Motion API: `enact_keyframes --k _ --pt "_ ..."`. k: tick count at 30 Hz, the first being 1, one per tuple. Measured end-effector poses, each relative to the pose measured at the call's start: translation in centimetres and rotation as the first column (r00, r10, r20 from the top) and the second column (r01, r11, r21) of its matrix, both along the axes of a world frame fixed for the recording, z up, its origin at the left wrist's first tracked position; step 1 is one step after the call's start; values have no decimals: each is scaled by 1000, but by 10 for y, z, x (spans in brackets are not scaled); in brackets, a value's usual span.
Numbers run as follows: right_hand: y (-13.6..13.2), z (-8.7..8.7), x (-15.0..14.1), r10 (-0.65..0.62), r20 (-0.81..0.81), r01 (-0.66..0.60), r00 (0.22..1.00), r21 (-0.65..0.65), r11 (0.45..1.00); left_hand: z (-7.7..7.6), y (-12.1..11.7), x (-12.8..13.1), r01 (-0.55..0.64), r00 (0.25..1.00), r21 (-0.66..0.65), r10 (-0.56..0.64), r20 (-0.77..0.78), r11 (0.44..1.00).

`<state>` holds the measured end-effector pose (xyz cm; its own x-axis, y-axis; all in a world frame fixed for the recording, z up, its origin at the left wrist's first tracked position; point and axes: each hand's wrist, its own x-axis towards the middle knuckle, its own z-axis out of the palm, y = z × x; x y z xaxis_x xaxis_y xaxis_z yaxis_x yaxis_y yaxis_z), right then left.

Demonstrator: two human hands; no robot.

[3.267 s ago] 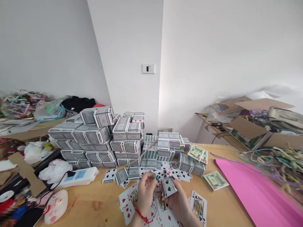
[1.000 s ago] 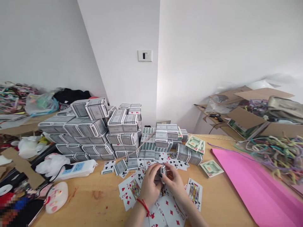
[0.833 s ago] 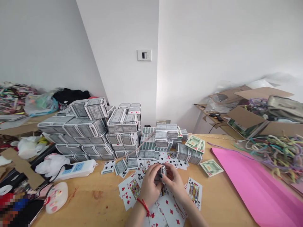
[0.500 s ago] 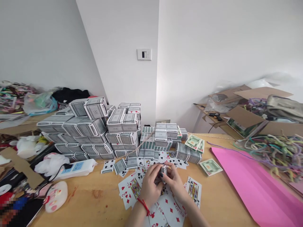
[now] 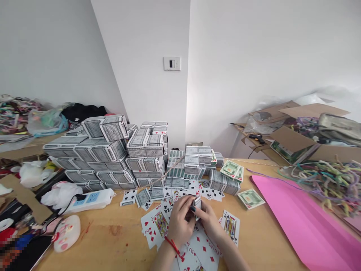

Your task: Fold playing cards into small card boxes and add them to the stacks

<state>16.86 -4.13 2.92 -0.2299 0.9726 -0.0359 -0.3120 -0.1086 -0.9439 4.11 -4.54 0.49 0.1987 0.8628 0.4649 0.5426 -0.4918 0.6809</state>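
Note:
Both hands meet over the middle of the table, closed around a small block folded from playing cards (image 5: 198,203). My left hand (image 5: 182,218), with a red string bracelet at the wrist, wraps its near side and hides much of it. From the right, my right hand (image 5: 208,220) grips it, with a dark-nailed thumb pressed on its face. Loose playing cards (image 5: 207,248) lie face up beneath and around my hands, among them a jack of clubs (image 5: 230,227) at the right. Just beyond are a few card backs (image 5: 156,193).
Stacked card blocks (image 5: 98,154) rise at the left back, with a smaller stack (image 5: 197,160) at centre. Green card boxes (image 5: 251,198) and a pink sheet (image 5: 299,222) lie right. A power strip (image 5: 93,201) and white mouse-shaped object (image 5: 67,233) sit left. A cardboard box (image 5: 296,143) stands far right.
The block has turned slightly between my fingers, and more of its patterned side shows. My right fingers have come down from its top edge to its side.

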Motion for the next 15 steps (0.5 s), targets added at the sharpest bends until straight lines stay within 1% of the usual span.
enact_keyframes --k 3,5,10,15 --pt "0 -2 -2 -15 -35 14 999 -29 999 2 -1 1 -44 999 0 44 19 999" --pt "1 -4 -3 -12 -38 11 999 -29 1000 2 0 1 -51 998 1 51 30 999" --pt "2 -8 -1 -15 39 14 999 14 1000 4 0 0 -6 1000 -12 7 23 1000" --pt "2 -7 0 -9 57 9 998 -2 1000 8 -2 1 9 998 -77 -4 59 997"
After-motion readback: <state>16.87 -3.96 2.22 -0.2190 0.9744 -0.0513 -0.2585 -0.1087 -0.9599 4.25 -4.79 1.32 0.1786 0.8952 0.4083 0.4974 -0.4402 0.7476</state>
